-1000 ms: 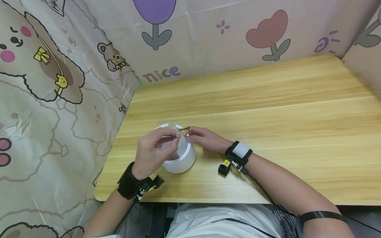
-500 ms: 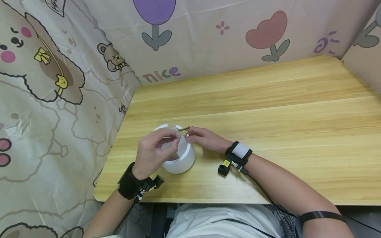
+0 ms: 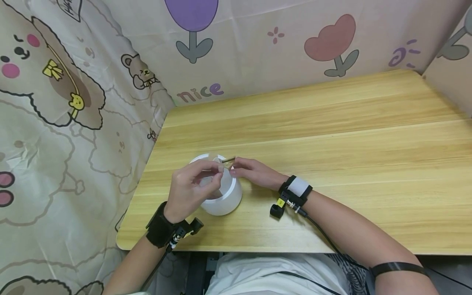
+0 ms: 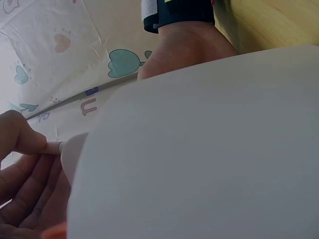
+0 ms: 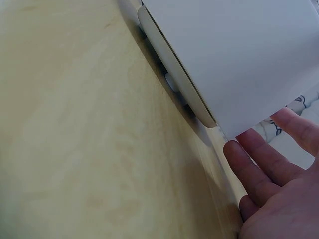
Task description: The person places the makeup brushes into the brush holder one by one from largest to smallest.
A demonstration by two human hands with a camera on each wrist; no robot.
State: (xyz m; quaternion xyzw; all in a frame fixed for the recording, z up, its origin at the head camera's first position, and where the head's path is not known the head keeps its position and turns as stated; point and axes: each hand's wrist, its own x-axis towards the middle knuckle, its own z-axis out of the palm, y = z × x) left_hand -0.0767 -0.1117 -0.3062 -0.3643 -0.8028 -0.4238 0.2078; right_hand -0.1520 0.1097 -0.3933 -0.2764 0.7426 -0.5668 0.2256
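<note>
Pinched between thumb and curled fingertips of the left hand point(image 3: 191, 186) is a small, pale, thin piece, held directly above the mouth of a white cylindrical plastic container point(image 3: 223, 192); what the piece is cannot be told from any view. From the left wrist view, the left fingers point(image 4: 22, 142) close on a slim white edge beside the container's wall point(image 4: 199, 159).

Right hand point(image 3: 254, 172) lies at about 2 o'clock from the container, fingers extended toward the rim. At its fingertips is a thin, dark, stick-like object point(image 3: 228, 160), lying across the rim at 12 o'clock; whether the fingers pinch it or merely touch it cannot be told. In the right wrist view the right fingers point(image 5: 259, 172) appear relaxed and nearly straight, just beside the container's base point(image 5: 174, 74).

Container stands upright on the light wooden table point(image 3: 332, 135), near the edge closest to the person, toward the table's left corner. Each wrist carries a strapped camera unit. Cartoon-printed fabric point(image 3: 66, 102), showing bears and tulips, encloses the table on the left and at the far side.
</note>
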